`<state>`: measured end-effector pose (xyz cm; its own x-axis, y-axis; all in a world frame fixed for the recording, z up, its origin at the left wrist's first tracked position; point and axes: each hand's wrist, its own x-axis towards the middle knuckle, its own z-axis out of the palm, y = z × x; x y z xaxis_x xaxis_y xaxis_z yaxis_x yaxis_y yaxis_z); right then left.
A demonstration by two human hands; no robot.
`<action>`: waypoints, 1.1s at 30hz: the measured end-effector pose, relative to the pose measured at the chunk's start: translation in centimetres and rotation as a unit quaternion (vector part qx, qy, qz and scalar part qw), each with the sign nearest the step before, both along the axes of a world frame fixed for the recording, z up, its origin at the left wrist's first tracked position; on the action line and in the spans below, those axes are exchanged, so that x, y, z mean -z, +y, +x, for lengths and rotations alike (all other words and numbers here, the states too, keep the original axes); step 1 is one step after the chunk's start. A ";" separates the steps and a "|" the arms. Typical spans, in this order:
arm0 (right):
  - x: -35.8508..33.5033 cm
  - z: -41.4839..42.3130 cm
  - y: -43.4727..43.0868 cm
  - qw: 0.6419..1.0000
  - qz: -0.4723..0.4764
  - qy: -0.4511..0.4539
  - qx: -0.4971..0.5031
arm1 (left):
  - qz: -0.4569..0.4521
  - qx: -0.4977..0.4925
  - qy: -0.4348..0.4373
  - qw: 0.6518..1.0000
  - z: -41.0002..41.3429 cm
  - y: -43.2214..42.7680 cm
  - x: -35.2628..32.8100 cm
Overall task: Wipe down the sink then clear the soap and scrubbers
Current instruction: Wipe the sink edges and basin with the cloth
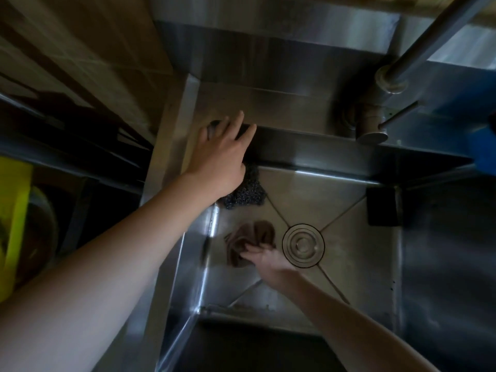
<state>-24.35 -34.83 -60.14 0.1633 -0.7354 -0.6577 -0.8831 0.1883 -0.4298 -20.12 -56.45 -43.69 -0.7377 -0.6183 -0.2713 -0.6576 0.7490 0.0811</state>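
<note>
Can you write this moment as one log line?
step: wiping | right hand: holds cloth on sink floor | left hand: open, at back ledge

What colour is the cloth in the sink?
The cloth is brown, best seen in the head view.
</note>
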 end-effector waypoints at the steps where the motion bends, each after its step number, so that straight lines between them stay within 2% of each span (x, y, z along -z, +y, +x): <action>1: -0.4 1.4 0.4 0.999 -0.001 -0.018 -0.033 | -0.007 -0.002 0.006 1.000 0.8 0.2 0.0; 2: -0.8 2.5 0.8 0.997 -0.009 -0.034 -0.066 | -0.009 -0.007 0.009 1.000 1.7 0.5 -0.1; 4: -1.1 4.0 1.7 0.990 -0.086 -0.058 -0.097 | -0.010 -0.019 0.009 1.000 3.5 1.2 -0.2; 6: -1.1 4.8 2.2 0.982 -0.125 -0.026 -0.139 | -0.011 -0.032 0.009 0.999 5.4 2.0 -0.4; 9: 1.1 4.4 1.9 0.979 -0.085 -0.018 -0.183 | -0.017 -0.039 0.030 0.999 8.4 3.4 -0.8; 14: 2.0 2.8 -1.6 0.991 -0.097 -0.025 -0.087 | -0.023 -0.051 0.065 0.996 12.7 6.2 -1.6; 18: 2.3 2.0 -4.9 0.988 -0.118 -0.047 0.085 | -0.015 -0.084 0.063 0.994 15.0 8.9 -1.8; 20: 2.4 2.3 -4.8 0.988 -0.116 -0.046 0.096 | -0.013 -0.087 0.059 0.994 15.7 9.8 -1.7; 25: 3.3 3.1 0.9 0.995 -0.093 -0.027 0.019 | -0.017 -0.090 0.053 0.994 16.8 12.0 -1.3; 27: 2.8 3.9 3.5 0.993 -0.068 -0.028 -0.089 | -0.015 -0.095 0.059 0.994 17.8 12.9 -1.2; 30: 2.3 3.8 6.1 0.952 -0.066 -0.026 -0.296 | -0.017 -0.093 0.068 0.993 18.4 13.8 -0.7; 31: 2.0 3.6 6.5 0.939 -0.062 0.003 -0.338 | -0.011 -0.099 0.072 0.992 18.7 14.2 -0.6; 33: 2.5 3.1 6.8 0.929 -0.083 -0.007 -0.361 | 0.003 -0.116 0.079 0.990 19.2 15.1 -0.5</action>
<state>-21.30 -28.07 -62.62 0.6610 -0.5221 -0.5390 -0.7476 -0.5203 -0.4128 -0.96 -41.38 -43.23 -0.6091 -0.7753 -0.1670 -0.7909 0.5781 0.2006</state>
